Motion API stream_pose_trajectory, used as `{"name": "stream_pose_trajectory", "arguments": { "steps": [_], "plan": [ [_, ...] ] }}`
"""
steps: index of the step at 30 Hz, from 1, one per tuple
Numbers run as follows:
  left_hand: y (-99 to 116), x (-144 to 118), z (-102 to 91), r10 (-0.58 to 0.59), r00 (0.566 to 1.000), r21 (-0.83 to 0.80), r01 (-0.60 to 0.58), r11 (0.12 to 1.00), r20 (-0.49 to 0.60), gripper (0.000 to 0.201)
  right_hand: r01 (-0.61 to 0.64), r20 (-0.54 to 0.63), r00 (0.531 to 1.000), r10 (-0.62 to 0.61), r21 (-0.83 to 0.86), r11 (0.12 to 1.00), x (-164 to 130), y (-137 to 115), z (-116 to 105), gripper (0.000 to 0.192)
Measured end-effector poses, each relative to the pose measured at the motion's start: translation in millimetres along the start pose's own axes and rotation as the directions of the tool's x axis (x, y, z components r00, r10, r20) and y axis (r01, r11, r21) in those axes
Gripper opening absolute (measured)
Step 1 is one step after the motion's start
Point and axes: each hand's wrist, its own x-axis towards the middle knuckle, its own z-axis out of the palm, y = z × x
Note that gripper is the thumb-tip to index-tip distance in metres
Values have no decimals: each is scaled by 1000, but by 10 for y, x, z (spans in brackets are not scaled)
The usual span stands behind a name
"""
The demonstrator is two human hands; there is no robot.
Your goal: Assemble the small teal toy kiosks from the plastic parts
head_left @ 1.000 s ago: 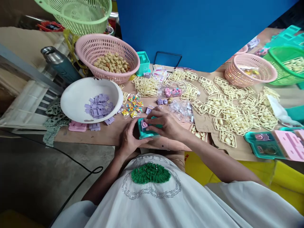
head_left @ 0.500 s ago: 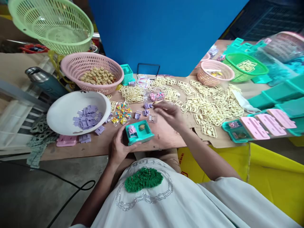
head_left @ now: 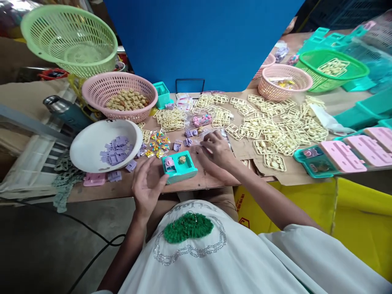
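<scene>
A teal toy box (head_left: 180, 174) rests at the table's front edge, its open top showing a lilac piece (head_left: 169, 163) and a small tan piece (head_left: 182, 159). My left hand (head_left: 145, 183) is at its left side, fingers spread, thumb tip by the near corner. My right hand (head_left: 219, 150) is behind and right of the box, fingers pinched at a small clear plastic piece (head_left: 199, 143), partly hidden by the fingers. Several purple parts (head_left: 188, 141) lie just left of that hand, beside bags of colourful bits (head_left: 159, 143).
A white bowl (head_left: 76, 149) of purple parts and a pink basket (head_left: 88, 92) of tan pieces stand left. Cream plastic frames (head_left: 275, 130) cover the right middle. Pink-lidded teal boxes (head_left: 341, 157) line the right edge. A blue panel (head_left: 190, 45) rises behind.
My left hand has loosened from the teal box, its fingers drawing away leftward. My right hand has come down beside the clear piece and closed its fingers there. The view has shifted slightly.
</scene>
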Motion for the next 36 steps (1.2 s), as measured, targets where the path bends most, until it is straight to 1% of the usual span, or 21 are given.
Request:
{"name": "stream_pose_trajectory", "arguments": {
  "steps": [1,2,3,4,5,6,7,8,9,10,12,15,18,22,26,28,30,31,33,36],
  "plan": [
    [114,11,7,-21,999,-83,18,996,-37,47,-27,-68,997,39,166,986,-10,-19,-54,30],
    [221,31,26,-51,998,-165,44,985,-37,36,-56,-99,991,95,346,937,-23,-60,-109,32],
    [314,61,52,-75,997,-228,73,971,2,30,-91,-87,984,157,516,852,-37,-122,-158,36],
    [388,104,84,-82,995,-257,94,962,57,28,-135,-42,976,213,653,745,-52,-200,-198,40],
    [439,158,120,-67,992,-244,91,965,103,29,-183,18,966,256,750,635,-66,-284,-226,44],
    [465,222,156,-29,990,-193,56,980,137,29,-227,75,955,288,811,540,-80,-366,-243,46],
    [469,295,193,27,986,-107,-10,994,167,29,-260,116,942,315,847,464,-93,-437,-251,47],
    [455,373,229,89,975,3,-92,996,203,27,-281,140,930,340,867,411,-104,-493,-252,47],
    [428,452,264,136,958,122,-171,978,254,24,-291,149,919,364,879,376,-116,-529,-250,47],
    [394,530,297,156,936,229,-235,945,316,20,-294,147,910,388,888,353,-129,-547,-248,46],
    [328,665,355,123,898,374,-297,879,423,13,-297,137,889,436,898,324,-162,-540,-247,45],
    [282,800,399,35,874,462,-290,838,485,6,-318,150,866,478,902,292,-234,-496,-258,45],
    [296,867,386,-12,846,461,-278,843,534,4,-347,185,859,478,896,276,-303,-477,-276,47],
    [349,911,358,-61,774,474,-322,819,630,10,-370,207,862,462,880,296,-337,-480,-288,49],
    [419,958,358,-116,718,496,-346,797,686,14,-373,206,869,450,871,321,-327,-478,-281,48],
    [453,988,360,-146,676,492,-353,796,722,20,-387,221,863,455,867,314,-320,-478,-278,48],
    [477,1012,368,-166,641,501,-385,775,749,25,-410,248,853,459,862,296,-315,-482,-277,48],
    [484,1019,374,-166,632,507,-408,760,757,26,-419,261,850,458,862,286,-312,-485,-276,49],
    [489,1024,393,-148,628,509,-447,735,764,28,-426,278,847,452,864,268,-309,-492,-269,50],
    [477,1022,414,-106,636,499,-478,723,764,24,-402,256,860,441,873,278,-317,-502,-240,49]
  ]
}}
